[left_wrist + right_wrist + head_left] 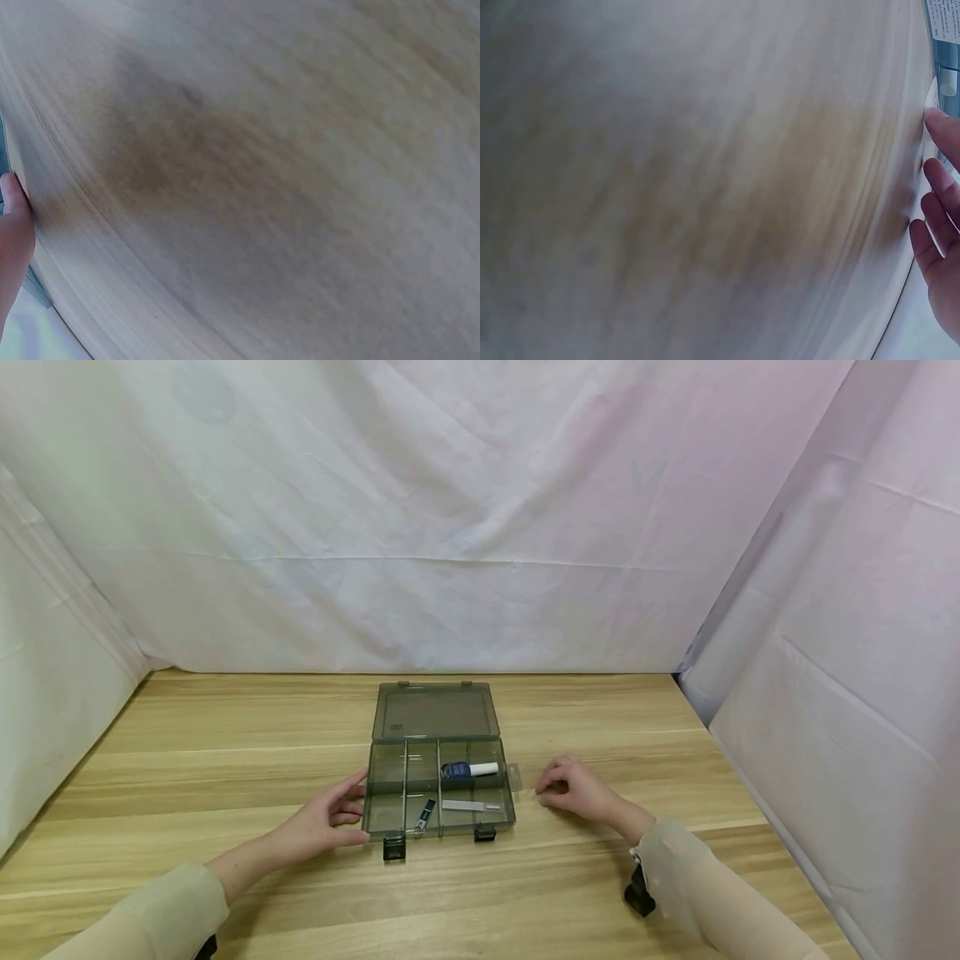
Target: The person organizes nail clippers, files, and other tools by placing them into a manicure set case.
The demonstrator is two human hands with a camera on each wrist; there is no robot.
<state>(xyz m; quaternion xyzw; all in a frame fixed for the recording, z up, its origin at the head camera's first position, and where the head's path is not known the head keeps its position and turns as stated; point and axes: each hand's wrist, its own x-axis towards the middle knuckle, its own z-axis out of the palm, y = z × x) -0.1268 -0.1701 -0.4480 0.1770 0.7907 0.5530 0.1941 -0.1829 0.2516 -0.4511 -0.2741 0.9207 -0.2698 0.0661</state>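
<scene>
A smoky see-through compartment box (pixel 386 785) lies with its lid folded back. Inside, at the back right, is a dark blue nail polish bottle (pixel 456 770) with a white cap. A slim pale bar (pixel 465 806) lies in front of it, and a nail clipper (pixel 425 815) rests in the middle front compartment. My left hand (pixel 330 818) touches the box's left side, fingers spread and thumb by the front corner. Right of the box, my right hand (pixel 573 791) pinches a small clear plastic piece (pixel 515 777), whose far end is beside the box wall.
Two dark latches, a left one (pixel 394 847) and a right one (pixel 485 832), hang at the box's front edge. The lid (pixel 435 710) lies flat behind the box. Wood-grain tabletop (pixel 225 727) surrounds it, with white cloth (pixel 420 527) hanging at the back and sides.
</scene>
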